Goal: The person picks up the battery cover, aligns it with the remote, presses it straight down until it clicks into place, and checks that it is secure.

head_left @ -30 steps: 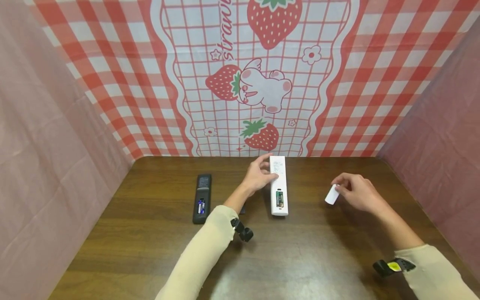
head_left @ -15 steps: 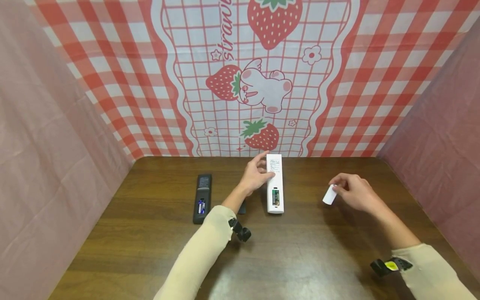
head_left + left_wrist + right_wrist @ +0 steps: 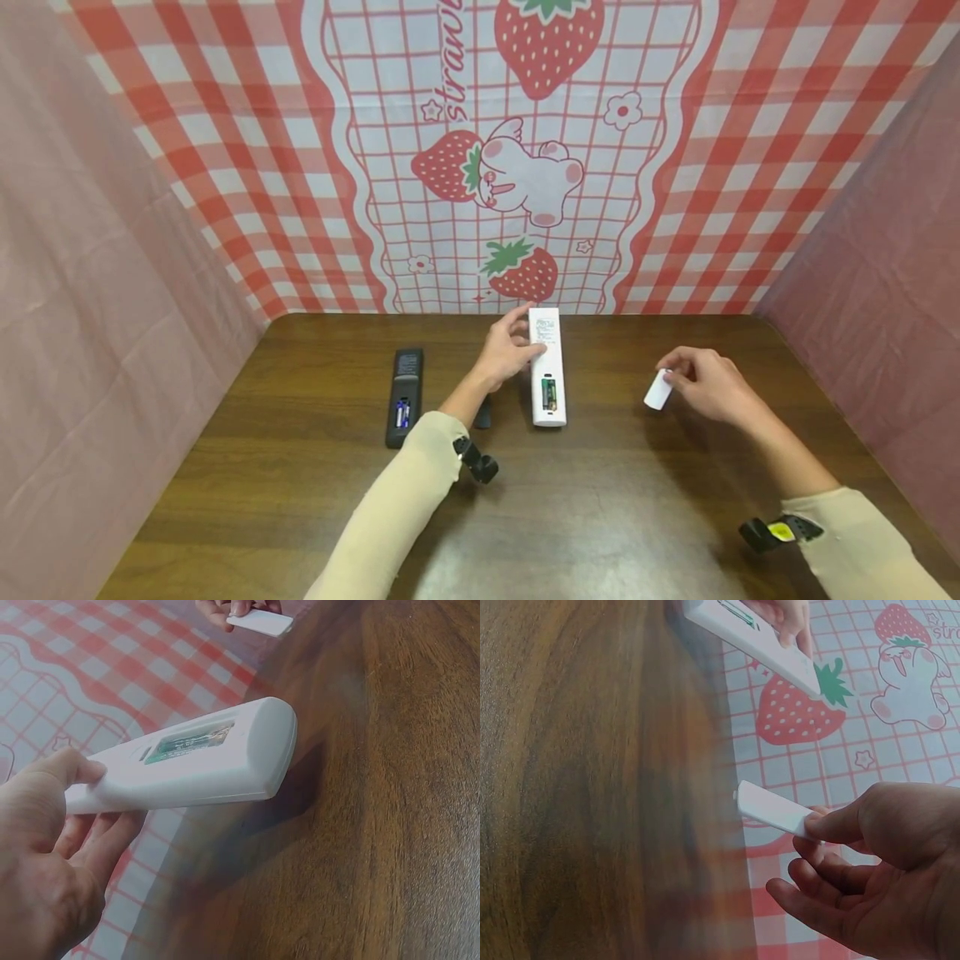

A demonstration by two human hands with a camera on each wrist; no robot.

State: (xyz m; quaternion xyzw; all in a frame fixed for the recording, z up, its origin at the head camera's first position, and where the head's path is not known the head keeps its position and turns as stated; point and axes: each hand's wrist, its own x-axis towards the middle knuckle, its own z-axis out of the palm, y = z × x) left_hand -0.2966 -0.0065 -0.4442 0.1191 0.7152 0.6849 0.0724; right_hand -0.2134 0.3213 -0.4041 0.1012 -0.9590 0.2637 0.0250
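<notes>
My left hand (image 3: 504, 354) grips a white remote control (image 3: 548, 367) by its far half, thumb on the back and fingers beneath. The remote's back faces up, and two green batteries (image 3: 191, 742) sit in its uncovered compartment. In the left wrist view it is raised over the table, with a shadow below. Off to the right, my right hand (image 3: 708, 382) pinches a small white battery cover (image 3: 772, 808) at one end between thumb and fingers. The cover is apart from the remote and held above the table.
A black remote (image 3: 405, 398) lies back up at the left, blue batteries showing in its open compartment. A small black piece (image 3: 483, 413) lies partly hidden behind the left wrist. The wooden table (image 3: 600, 517) ends at a checked strawberry cloth (image 3: 675, 275); pink curtains hang at both sides.
The white remote has shifted slightly left with my left hand. My right hand has moved a little left with the battery cover. The black remote stays where it was.
</notes>
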